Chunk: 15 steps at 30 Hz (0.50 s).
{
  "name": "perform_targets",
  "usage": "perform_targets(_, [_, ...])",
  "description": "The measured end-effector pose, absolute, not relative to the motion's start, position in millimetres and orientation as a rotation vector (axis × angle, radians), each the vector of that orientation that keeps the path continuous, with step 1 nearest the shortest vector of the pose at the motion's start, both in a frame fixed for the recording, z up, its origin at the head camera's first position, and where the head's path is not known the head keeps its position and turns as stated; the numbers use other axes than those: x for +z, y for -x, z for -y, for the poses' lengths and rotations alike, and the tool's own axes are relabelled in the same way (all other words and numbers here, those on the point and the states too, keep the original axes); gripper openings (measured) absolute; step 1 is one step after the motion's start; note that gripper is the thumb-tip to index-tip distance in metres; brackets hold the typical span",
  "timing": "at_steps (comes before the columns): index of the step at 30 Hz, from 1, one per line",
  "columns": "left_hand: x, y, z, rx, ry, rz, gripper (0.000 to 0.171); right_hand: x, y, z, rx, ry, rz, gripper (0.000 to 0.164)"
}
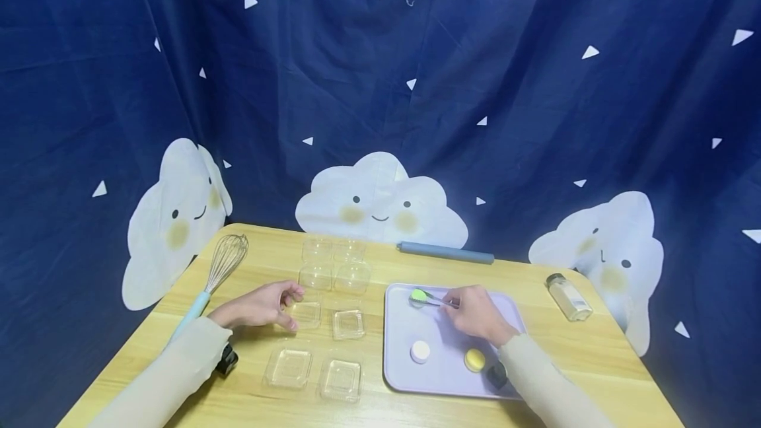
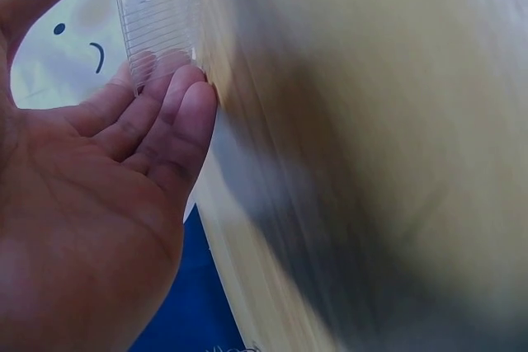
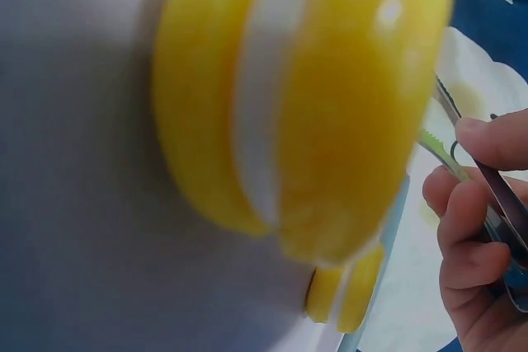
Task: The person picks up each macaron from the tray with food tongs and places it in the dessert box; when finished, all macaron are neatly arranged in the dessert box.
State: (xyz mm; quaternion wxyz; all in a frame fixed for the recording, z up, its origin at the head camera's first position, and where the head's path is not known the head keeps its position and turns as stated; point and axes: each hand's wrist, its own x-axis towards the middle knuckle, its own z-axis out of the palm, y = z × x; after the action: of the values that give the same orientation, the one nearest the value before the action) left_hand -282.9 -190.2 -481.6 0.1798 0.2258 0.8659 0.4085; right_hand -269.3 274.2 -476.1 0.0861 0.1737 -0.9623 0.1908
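My right hand (image 1: 473, 312) holds metal tweezers (image 1: 438, 300) over the back left of a lilac tray (image 1: 395, 375). Their tips lie around a green macaron (image 1: 419, 294); I cannot tell whether they pinch it. A white macaron (image 1: 420, 351) and a yellow macaron (image 1: 474, 360) sit on the tray nearer me. The yellow one looms large in the right wrist view, with another yellow macaron (image 3: 345, 293) behind it. My left hand (image 1: 261, 306), fingers relaxed and thumb apart, is beside a clear plastic box (image 1: 308, 315). In the left wrist view, its fingertips touch the ribbed plastic (image 2: 163, 22).
Several more clear boxes (image 1: 348, 323) stand left of the tray. A whisk (image 1: 228, 259) with a light blue handle lies at the left. A blue-grey rod (image 1: 446, 252) lies along the back edge, and a dark-capped jar (image 1: 569, 297) lies at the right. A blue curtain (image 1: 357, 51) hangs behind.
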Motion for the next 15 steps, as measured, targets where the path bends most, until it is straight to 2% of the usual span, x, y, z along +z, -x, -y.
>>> perform_targets(15, [-482, 284, 192, 1.158, -0.668, -2.443, 0.073, -462, 274, -269, 0.829, -0.279, 2.725, 0.008])
